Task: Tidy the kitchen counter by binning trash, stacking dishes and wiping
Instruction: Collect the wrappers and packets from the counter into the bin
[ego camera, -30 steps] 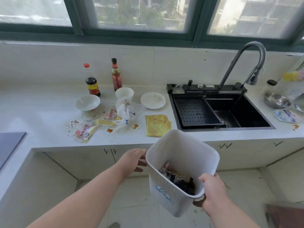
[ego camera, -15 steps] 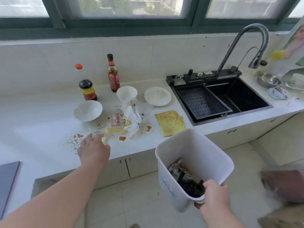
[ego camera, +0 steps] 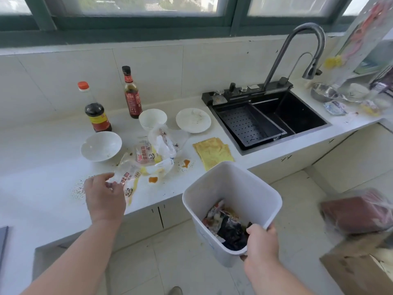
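My right hand (ego camera: 260, 243) grips the near rim of a white trash bin (ego camera: 231, 188), held in the air below the counter edge with dark wrappers inside. My left hand (ego camera: 104, 195) pinches a clear plastic wrapper (ego camera: 127, 177) with red print, lifting its end off the white counter (ego camera: 42, 167). More crumpled wrappers (ego camera: 159, 150) lie behind it among orange sauce spots (ego camera: 153, 179). A wide white bowl (ego camera: 101, 149), a deeper white bowl (ego camera: 152, 119) and a white plate (ego camera: 193, 120) stand apart. A folded yellow cloth (ego camera: 213, 153) lies near the sink.
Two dark sauce bottles (ego camera: 95, 111) (ego camera: 131, 94) stand by the backsplash. A black sink (ego camera: 268, 118) with a drain tray and a tall faucet (ego camera: 297, 50) is right. A steel bowl (ego camera: 323, 92) and packets sit beyond it. A cardboard box (ego camera: 361, 269) is on the floor, right.
My left hand went from the bin's rim to the counter, then took hold of the clear wrapper and raised it. The bin stays in my right hand, now closer to the counter.
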Tool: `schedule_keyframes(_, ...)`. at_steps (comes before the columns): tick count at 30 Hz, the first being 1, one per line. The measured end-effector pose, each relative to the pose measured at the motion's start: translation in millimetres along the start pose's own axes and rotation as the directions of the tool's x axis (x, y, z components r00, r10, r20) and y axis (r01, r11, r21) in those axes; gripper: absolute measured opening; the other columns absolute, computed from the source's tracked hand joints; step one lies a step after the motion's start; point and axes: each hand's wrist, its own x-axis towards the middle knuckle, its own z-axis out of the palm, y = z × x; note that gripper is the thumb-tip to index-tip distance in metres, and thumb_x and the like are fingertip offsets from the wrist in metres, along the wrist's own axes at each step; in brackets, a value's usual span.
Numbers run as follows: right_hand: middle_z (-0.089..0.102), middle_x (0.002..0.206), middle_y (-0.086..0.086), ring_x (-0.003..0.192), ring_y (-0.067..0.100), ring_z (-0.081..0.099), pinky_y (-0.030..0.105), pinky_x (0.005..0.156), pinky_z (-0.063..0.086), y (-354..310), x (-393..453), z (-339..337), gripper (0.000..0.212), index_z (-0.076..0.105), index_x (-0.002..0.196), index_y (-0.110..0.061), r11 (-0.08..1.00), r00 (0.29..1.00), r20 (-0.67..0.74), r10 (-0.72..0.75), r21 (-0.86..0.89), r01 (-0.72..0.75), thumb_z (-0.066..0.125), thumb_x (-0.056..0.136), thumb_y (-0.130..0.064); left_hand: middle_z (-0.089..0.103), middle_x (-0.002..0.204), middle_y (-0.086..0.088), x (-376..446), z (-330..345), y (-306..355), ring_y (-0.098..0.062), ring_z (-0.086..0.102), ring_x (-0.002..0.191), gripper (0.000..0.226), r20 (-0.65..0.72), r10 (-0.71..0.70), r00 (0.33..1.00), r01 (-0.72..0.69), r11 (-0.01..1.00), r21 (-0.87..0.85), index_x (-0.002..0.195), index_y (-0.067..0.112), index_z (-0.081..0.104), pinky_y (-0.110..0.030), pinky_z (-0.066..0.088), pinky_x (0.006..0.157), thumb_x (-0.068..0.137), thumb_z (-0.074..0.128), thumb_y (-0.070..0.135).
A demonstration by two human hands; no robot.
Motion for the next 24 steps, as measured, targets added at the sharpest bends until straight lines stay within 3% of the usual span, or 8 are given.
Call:
schedule_keyframes(3, 0.068, 0.099, 0.009, 0.086, 0.036, 0.059, 0.049, 0.081, 0.050, 1, -6, 4, 0.053, 0.063, 0.095, -0.045, 1.000, 1.000, -0.008, -0.009, 0.022, 0.009, 0.048, 0.082, 0.004, 0.059, 0.121, -0.015, -21, -1, 34, 0.007, 0.056, 0.084, 0.023, -0.075, 0.232, 0.970, -0.239, 0.964, -0.114, 0.113, 0.007, 0.073, -0.013, 0.041, 0.084, 0.094, 0.066, -0.004)
schedule_keyframes(5, 0.070, 0.101, 0.009, 0.085, 0.036, 0.060, 0.048, 0.078, 0.049, 5, -8, 6, 0.059, 0.063, 0.097, -0.052, 1.000, 1.000, -0.020, -0.013, 0.012, 0.013, 0.048, 0.078, 0.001, 0.064, 0.113, -0.011, -40, 7, 51, 0.011, 0.060, 0.086, 0.023, -0.027, 0.359, 0.933, -0.358, 0.921, -0.155, 0.104, 0.012, 0.073, -0.003, 0.042, 0.080, 0.091, 0.072, -0.007)
schedule_keyframes(8, 0.068, 0.100, 0.009, 0.082, 0.034, 0.056, 0.045, 0.076, 0.046, 2, -13, 12, 0.058, 0.062, 0.106, -0.049, 1.000, 1.000, 0.006, -0.023, -0.006, 0.023, 0.047, 0.082, 0.002, 0.065, 0.105, 0.004, -72, 30, 63, 0.000, 0.065, 0.090, 0.028, 0.293, 0.435, 0.851, -0.374, 0.895, -0.242, 0.097, 0.028, 0.069, -0.010, 0.048, 0.079, 0.091, 0.078, 0.002)
schedule_keyframes(10, 0.069, 0.101, 0.008, 0.083, 0.034, 0.058, 0.048, 0.078, 0.049, 1, -14, 15, 0.059, 0.062, 0.117, -0.044, 1.000, 1.000, 0.021, -0.017, -0.012, 0.017, 0.048, 0.084, 0.003, 0.064, 0.111, 0.012, -86, 47, 64, 0.000, 0.063, 0.098, 0.012, 0.509, 0.439, 0.740, -0.364, 0.899, -0.245, 0.097, 0.031, 0.073, -0.020, 0.049, 0.086, 0.093, 0.082, 0.025)
schedule_keyframes(13, 0.072, 0.100, 0.006, 0.088, 0.038, 0.064, 0.056, 0.084, 0.058, 7, -10, 14, 0.055, 0.064, 0.109, -0.043, 1.000, 1.000, 0.021, -0.006, -0.019, 0.006, 0.051, 0.083, 0.004, 0.064, 0.124, 0.015, -87, 60, 61, -0.004, 0.058, 0.117, 0.033, 0.583, 0.465, 0.667, -0.472, 0.868, -0.153, 0.101, 0.030, 0.079, -0.029, 0.045, 0.104, 0.093, 0.071, 0.061)
schedule_keyframes(18, 0.070, 0.100, 0.010, 0.092, 0.046, 0.064, 0.059, 0.086, 0.058, 16, -1, 17, 0.052, 0.064, 0.106, -0.044, 0.999, 1.000, 0.012, 0.018, -0.029, -0.018, 0.049, 0.079, -0.003, 0.058, 0.149, -0.001, -18, 79, 66, -0.029, 0.047, 0.142, 0.036, 0.511, 0.330, 0.793, -0.444, 0.889, 0.115, 0.115, 0.032, 0.078, -0.050, 0.037, 0.118, 0.100, 0.061, 0.060)
schedule_keyframes(20, 0.068, 0.102, 0.009, 0.088, 0.038, 0.060, 0.053, 0.083, 0.054, 12, -2, 16, 0.054, 0.064, 0.116, -0.041, 0.998, 1.000, -0.013, 0.021, -0.052, -0.021, 0.049, 0.084, 0.000, 0.042, 0.166, -0.010, 9, 90, 75, -0.037, 0.033, 0.155, 0.050, 0.543, 0.203, 0.815, -0.407, 0.867, 0.288, 0.134, 0.038, 0.071, -0.058, 0.027, 0.125, 0.100, 0.052, 0.069)
schedule_keyframes(24, 0.070, 0.109, 0.005, 0.099, 0.037, 0.063, 0.061, 0.099, 0.054, 5, -3, 9, 0.062, 0.062, 0.125, -0.044, 0.995, 0.999, -0.005, 0.051, -0.083, -0.051, 0.047, 0.086, 0.002, 0.002, 0.181, -0.017, 45, 112, 93, -0.041, -0.001, 0.167, 0.077, 0.590, -0.066, 0.805, -0.279, 0.836, 0.473, 0.160, 0.053, 0.039, -0.066, 0.007, 0.129, 0.092, 0.038, 0.088)
